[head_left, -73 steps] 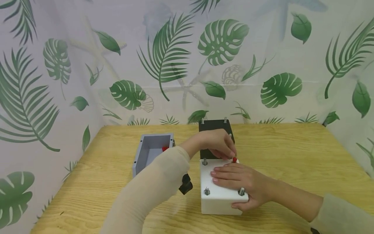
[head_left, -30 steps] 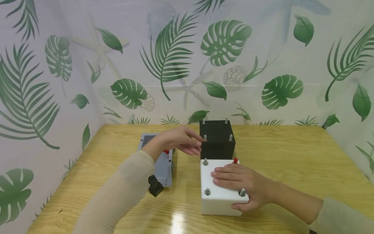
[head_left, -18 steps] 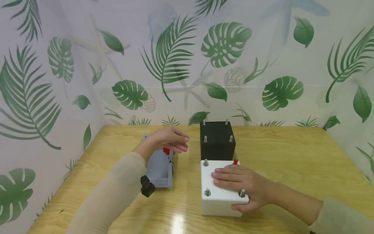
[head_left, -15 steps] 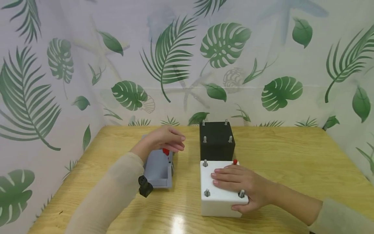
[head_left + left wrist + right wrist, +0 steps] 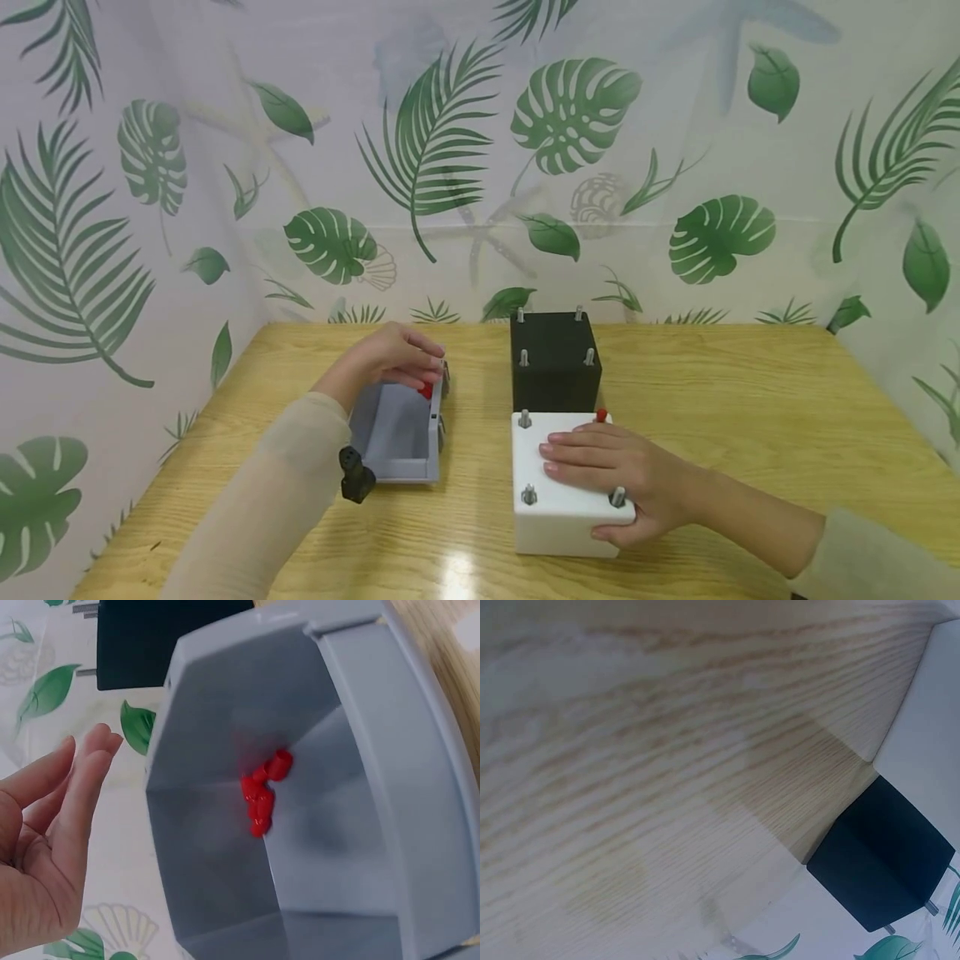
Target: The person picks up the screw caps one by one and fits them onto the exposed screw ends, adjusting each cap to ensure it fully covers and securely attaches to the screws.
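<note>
My left hand [image 5: 397, 357] hovers over the grey bin [image 5: 405, 472], its fingers loosely bent with nothing between them. Inside the bin, several small red caps [image 5: 259, 799] lie clustered where a wall meets the floor. My right hand [image 5: 622, 471] rests on the white block [image 5: 558, 533], fingers laid straight across its top and thumb at the near side. Metal bolts [image 5: 528, 495] stick up from the block's corners. A red cap [image 5: 602, 414] sits on the far right one, just beyond my right fingers.
Behind the white block stands a black block [image 5: 557, 367] with metal bolts on top. Both are on a wooden table [image 5: 750, 400], which ends at a leaf-patterned cloth [image 5: 465, 167]. Metal latches [image 5: 442, 433] show on the bin's right side.
My left hand has withdrawn from the red cap on the white block and moved left, empty, to above the bin. The right hand has kept its place on the white block.
</note>
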Demonstrator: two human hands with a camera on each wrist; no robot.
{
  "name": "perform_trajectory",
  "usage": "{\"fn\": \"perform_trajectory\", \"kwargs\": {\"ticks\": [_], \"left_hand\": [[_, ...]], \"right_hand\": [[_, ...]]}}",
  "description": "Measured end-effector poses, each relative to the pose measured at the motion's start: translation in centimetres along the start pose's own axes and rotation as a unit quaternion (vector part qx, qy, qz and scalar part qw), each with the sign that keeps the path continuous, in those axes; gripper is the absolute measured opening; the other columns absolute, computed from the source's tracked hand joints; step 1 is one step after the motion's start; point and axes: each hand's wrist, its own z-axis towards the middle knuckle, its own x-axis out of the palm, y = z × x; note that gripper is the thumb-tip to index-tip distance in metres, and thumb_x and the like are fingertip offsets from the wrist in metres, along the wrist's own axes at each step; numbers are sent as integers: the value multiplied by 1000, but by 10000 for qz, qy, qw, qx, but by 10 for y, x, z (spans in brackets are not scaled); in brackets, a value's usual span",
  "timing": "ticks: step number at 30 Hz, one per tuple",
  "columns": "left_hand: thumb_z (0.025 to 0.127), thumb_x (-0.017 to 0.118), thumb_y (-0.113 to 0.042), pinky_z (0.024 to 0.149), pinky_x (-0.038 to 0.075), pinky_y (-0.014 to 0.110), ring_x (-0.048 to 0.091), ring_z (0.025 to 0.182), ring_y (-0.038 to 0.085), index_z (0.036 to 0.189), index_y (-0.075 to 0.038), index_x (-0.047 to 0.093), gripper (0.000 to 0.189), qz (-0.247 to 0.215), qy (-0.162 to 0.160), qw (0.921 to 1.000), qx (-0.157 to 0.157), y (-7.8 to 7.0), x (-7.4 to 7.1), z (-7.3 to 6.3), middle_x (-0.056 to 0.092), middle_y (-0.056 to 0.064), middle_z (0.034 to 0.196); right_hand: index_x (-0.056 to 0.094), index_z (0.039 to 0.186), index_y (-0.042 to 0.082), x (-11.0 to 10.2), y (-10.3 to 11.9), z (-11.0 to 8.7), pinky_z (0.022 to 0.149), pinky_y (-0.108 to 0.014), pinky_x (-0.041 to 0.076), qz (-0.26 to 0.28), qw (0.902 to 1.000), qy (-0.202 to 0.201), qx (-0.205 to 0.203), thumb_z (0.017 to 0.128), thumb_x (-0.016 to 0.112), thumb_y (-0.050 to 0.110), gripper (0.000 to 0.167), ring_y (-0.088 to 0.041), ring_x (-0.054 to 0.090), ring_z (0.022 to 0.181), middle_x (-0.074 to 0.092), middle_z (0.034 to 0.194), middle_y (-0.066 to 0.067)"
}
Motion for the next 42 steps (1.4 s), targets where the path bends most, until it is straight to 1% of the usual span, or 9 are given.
{"fn": "perform_trajectory", "kwargs": {"ticks": [3, 7, 15, 19, 23, 26, 31, 39, 42], "left_hand": [[91, 60, -5, 72, 58, 33, 70, 75, 14, 124, 3, 58, 33, 98, -59, 9999, -45, 2, -2, 1, 69, 18, 104], [90, 62, -6, 72, 58, 35, 69, 72, 14, 122, 3, 60, 32, 311, -195, 9993, -67, 7, -5, 4, 71, 14, 95], [87, 63, 1, 69, 58, 37, 69, 77, 18, 107, 4, 68, 20, 1203, -681, 9903, -149, 18, -6, 16, 71, 16, 99], [86, 62, 3, 69, 58, 37, 68, 83, 23, 102, 4, 68, 17, 1760, -845, 9805, -209, 21, -3, 19, 69, 17, 99], [83, 61, 8, 69, 57, 35, 66, 84, 23, 105, 1, 69, 25, 2519, -933, 9630, -207, 24, 1, 22, 68, 15, 104], [80, 59, 11, 69, 56, 35, 63, 87, 23, 112, -1, 68, 35, 3029, -800, 9495, -157, 28, 4, 23, 65, 16, 114], [81, 55, 12, 70, 56, 37, 58, 88, 24, 119, 1, 64, 41, 3416, -415, 9389, -42, 33, 7, 25, 61, 16, 123], [81, 50, 12, 68, 56, 38, 52, 73, 20, 123, -1, 62, 46, 3848, -382, 9222, 27, 35, 10, 35, 61, 15, 122], [82, 49, 10, 65, 54, 36, 50, 70, 20, 122, 0, 62, 43, 3978, -339, 9168, -22, 38, 11, 38, 62, 14, 112]], "right_hand": [[54, 130, -1, 0, 0, 0, 112, -32, 28, 21, 10000, 4, 1, 84, 61, 44, 64, -29, 50, 124, 53, 135, -14], [54, 130, 0, 0, 1, 0, 112, -31, 28, 36, 10000, 29, 34, 85, 60, 44, 64, -29, 50, 125, 53, 135, -14], [55, 130, 1, -1, 0, 0, 112, -29, 28, 20, 10000, 17, 79, 85, 60, 45, 64, -27, 51, 124, 54, 135, -13], [55, 130, 0, 0, 0, -1, 112, -29, 28, 13, 10000, 6, 89, 86, 59, 45, 63, -27, 50, 124, 54, 135, -13], [54, 130, 0, 0, 1, -1, 113, -30, 28, 26, 10000, -1, 83, 86, 59, 44, 63, -27, 50, 124, 54, 135, -13], [54, 130, 0, 0, 1, -1, 113, -30, 28, 11, 10000, 7, 92, 86, 58, 44, 63, -27, 50, 124, 53, 135, -13], [54, 131, 1, 0, 0, -1, 113, -30, 27, -45, 9999, 48, 77, 86, 57, 45, 63, -27, 50, 125, 53, 136, -12], [54, 131, 1, -1, 1, 0, 113, -30, 27, -60, 9999, 59, 96, 86, 58, 45, 63, -26, 50, 124, 53, 136, -12], [54, 131, 1, -2, 2, 0, 113, -30, 27, -47, 9999, 87, 122, 85, 59, 45, 64, -26, 50, 125, 53, 136, -12]]}}
